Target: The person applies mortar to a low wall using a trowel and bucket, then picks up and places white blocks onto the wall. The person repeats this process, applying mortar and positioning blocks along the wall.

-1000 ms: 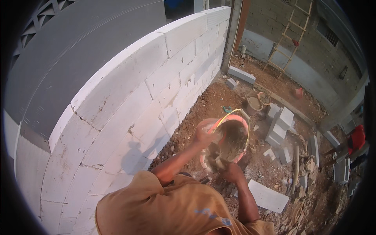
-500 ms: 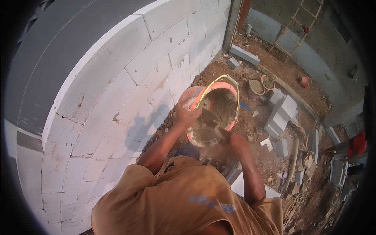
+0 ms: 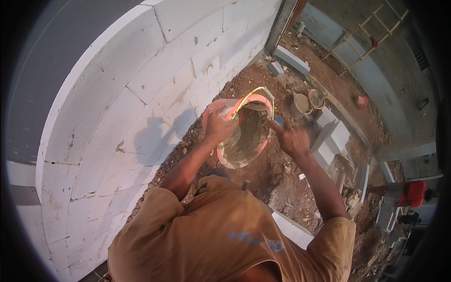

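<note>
My left hand (image 3: 217, 125) grips the near-left side of a tilted orange bucket (image 3: 212, 113), which has a yellow handle (image 3: 242, 101) and grey wet mortar (image 3: 249, 131) coating its inside. My right hand (image 3: 293, 138) is at the bucket's right rim, index finger extended toward the mortar and the other fingers curled; whatever it holds is hidden. A small blue item (image 3: 279, 120) lies on the ground just beyond that hand. The bucket hangs over dirt and rubble (image 3: 263, 178), beside a white block wall (image 3: 141, 94).
Loose blocks (image 3: 331, 138) lie to the right, with two containers (image 3: 308, 101) behind them. A small pink bucket (image 3: 361, 102) stands near the back wall, where a bamboo ladder (image 3: 354, 47) leans. What appears to be a co-worker in red (image 3: 413, 192) is at the far right.
The bucket has moved up and left in view. My right hand has risen from low inside the bucket to its right rim, and more of the mortar-coated interior shows.
</note>
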The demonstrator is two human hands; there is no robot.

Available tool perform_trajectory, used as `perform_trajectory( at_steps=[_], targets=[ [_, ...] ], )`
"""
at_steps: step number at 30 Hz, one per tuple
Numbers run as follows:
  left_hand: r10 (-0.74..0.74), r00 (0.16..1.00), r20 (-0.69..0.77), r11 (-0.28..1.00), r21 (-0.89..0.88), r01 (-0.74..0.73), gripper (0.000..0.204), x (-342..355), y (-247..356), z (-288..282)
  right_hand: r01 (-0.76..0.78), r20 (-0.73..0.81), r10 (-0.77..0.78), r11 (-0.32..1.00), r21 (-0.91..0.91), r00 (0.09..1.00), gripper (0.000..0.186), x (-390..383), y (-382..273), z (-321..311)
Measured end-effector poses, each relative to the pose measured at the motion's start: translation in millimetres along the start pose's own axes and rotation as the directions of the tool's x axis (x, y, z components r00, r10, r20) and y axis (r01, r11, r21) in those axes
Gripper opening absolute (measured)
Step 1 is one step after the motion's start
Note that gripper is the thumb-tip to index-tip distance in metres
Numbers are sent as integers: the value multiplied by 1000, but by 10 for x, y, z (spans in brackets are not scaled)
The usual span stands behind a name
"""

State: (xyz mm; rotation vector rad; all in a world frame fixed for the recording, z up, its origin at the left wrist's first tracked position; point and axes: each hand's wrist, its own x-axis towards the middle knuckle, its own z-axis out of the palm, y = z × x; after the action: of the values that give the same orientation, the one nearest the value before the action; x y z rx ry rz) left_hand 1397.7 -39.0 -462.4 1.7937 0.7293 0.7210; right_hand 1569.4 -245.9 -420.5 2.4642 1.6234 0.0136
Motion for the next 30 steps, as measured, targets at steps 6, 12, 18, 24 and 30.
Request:
perform_trajectory(
  at_steps=[6,12,18,24,30],
  targets=[
    [18,999,38,998,60,-20,42,424,-240,-8,-177,235,97,922,346,967,56,160,-125,620],
    [184,978,-97,983,-6,-185,38,710,-467,351,-515,549,-12,330,791,836,61,129,-200,994],
    [-66,996,66,993,106,58,43,904,-369,504,-797,709,-366,-329,506,602,62,572,-146,376],
    [-55,978,-203,998,22,61,40,1237,-798,461,-674,551,-464,-149,724,694,61,1358,297,760],
    [-80,955,-284,989,94,111,37,1520,-1108,511,-293,498,-378,482,826,781,48,2467,1030,914]
  ],
)
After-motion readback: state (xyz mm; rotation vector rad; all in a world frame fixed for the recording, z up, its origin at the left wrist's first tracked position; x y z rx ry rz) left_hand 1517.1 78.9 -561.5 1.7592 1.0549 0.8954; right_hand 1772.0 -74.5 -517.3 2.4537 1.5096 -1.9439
